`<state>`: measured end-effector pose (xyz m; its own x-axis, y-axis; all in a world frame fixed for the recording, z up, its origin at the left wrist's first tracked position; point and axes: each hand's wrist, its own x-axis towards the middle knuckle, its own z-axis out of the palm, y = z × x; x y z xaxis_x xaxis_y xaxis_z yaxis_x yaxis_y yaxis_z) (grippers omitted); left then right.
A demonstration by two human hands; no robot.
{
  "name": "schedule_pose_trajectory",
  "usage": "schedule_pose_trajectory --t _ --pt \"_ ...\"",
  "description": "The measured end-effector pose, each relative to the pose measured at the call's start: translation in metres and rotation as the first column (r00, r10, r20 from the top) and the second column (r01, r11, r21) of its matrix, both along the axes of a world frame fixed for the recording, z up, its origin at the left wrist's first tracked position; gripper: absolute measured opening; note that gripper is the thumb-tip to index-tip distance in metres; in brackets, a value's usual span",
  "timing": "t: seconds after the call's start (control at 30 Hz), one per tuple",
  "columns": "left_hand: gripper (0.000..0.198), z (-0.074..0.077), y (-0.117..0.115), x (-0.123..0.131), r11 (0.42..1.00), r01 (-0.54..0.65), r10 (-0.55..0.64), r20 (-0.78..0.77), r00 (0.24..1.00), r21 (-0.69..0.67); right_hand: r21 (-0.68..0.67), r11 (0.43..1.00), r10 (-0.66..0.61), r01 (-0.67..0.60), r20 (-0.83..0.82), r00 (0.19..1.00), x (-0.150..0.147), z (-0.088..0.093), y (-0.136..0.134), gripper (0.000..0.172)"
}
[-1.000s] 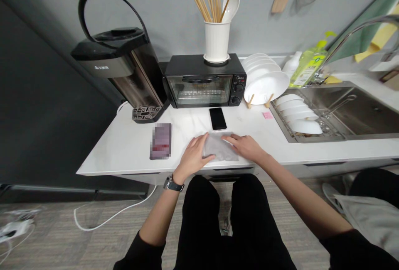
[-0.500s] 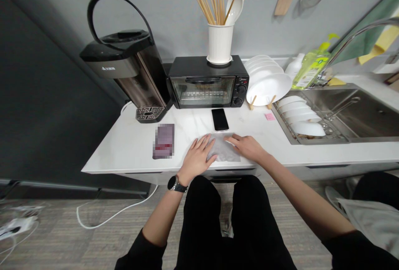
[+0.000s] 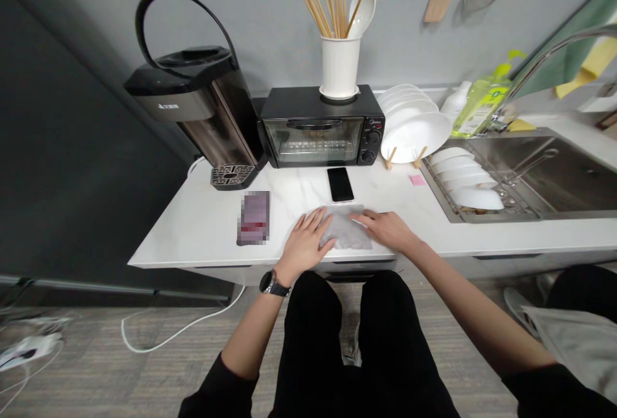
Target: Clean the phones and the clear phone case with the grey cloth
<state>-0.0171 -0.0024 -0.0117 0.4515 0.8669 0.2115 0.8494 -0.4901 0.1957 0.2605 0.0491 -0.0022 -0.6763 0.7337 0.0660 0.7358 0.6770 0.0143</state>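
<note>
A grey folded cloth (image 3: 344, 233) lies on the white counter (image 3: 202, 225) near its front edge. My left hand (image 3: 306, 242) lies flat on the cloth's left side, fingers stretched out. My right hand (image 3: 388, 230) rests on the cloth's right side, fingers extended along its top edge. A black phone (image 3: 340, 184) lies just behind the cloth.
Behind stand a black toaster oven (image 3: 321, 127) with a white utensil holder (image 3: 340, 66), a black water boiler (image 3: 200, 109) and a rack of white plates (image 3: 412, 128). A small blurred card (image 3: 254, 217) lies left. A sink (image 3: 544, 170) with bowls sits right.
Both hands stay on the cloth. The right hand has slid slightly right along it. The view shifted a little upward since one second ago.
</note>
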Motion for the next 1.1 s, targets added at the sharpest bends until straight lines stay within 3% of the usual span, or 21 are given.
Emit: schedule_pose_trajectory --t 0.1,0.17,0.27,0.33,0.43,0.6,0.7,0.77,0.83,0.93,1.03,1.1 --pt "0.063 -0.001 -0.001 -0.001 1.000 0.006 -0.006 0.022 1.000 0.005 -0.001 0.998 -0.063 0.065 -0.201 0.978 0.017 -0.006 0.000 0.049" --pt "0.066 -0.003 -0.001 -0.002 1.000 0.006 -0.007 0.053 0.999 0.016 -0.033 0.992 -0.121 0.118 -0.411 0.904 0.030 -0.012 0.005 0.055" --pt "0.065 -0.002 0.002 -0.002 0.997 -0.030 0.021 0.135 0.991 0.068 -0.107 0.978 -0.201 0.181 -0.726 0.658 0.044 -0.022 0.022 0.069" --pt "0.060 0.002 0.010 0.004 0.993 -0.055 0.035 0.179 0.983 0.109 -0.151 0.975 -0.214 0.164 -0.845 0.490 0.049 -0.028 0.034 0.078" --pt "0.054 0.015 0.038 0.028 0.992 -0.020 -0.003 0.182 0.983 0.125 -0.196 0.973 -0.228 0.122 -0.898 0.377 0.051 -0.034 0.047 0.074" --pt "0.054 0.034 0.112 0.102 0.992 0.104 -0.110 0.094 0.989 0.075 -0.249 0.959 -0.282 0.135 -0.872 0.399 0.051 -0.035 0.052 0.050" --pt "0.060 0.034 0.148 0.144 0.986 0.162 -0.163 0.058 0.985 0.031 -0.267 0.954 -0.300 0.137 -0.857 0.418 0.051 -0.033 0.052 0.040" --pt "0.049 0.032 0.162 0.160 0.979 0.200 -0.199 0.045 0.979 -0.024 -0.281 0.950 -0.313 0.140 -0.854 0.414 0.052 -0.031 0.053 0.036" --pt "0.031 0.029 0.169 0.164 0.974 0.217 -0.214 0.044 0.976 -0.065 -0.288 0.946 -0.324 0.149 -0.849 0.417 0.052 -0.029 0.052 0.033" --pt "0.021 0.030 0.171 0.154 0.981 0.189 -0.184 0.082 0.980 -0.054 -0.282 0.950 -0.312 0.133 -0.848 0.429 0.051 -0.026 0.051 0.027" --pt "0.017 0.040 0.168 0.140 0.991 0.131 -0.112 0.345 0.932 -0.033 -0.289 0.952 -0.304 0.101 -0.853 0.424 0.050 -0.024 0.050 0.023" --pt "0.024 0.052 0.164 0.136 0.988 0.145 -0.086 0.561 0.824 -0.061 -0.294 0.952 -0.304 0.090 -0.855 0.421 0.050 -0.024 0.050 0.023"
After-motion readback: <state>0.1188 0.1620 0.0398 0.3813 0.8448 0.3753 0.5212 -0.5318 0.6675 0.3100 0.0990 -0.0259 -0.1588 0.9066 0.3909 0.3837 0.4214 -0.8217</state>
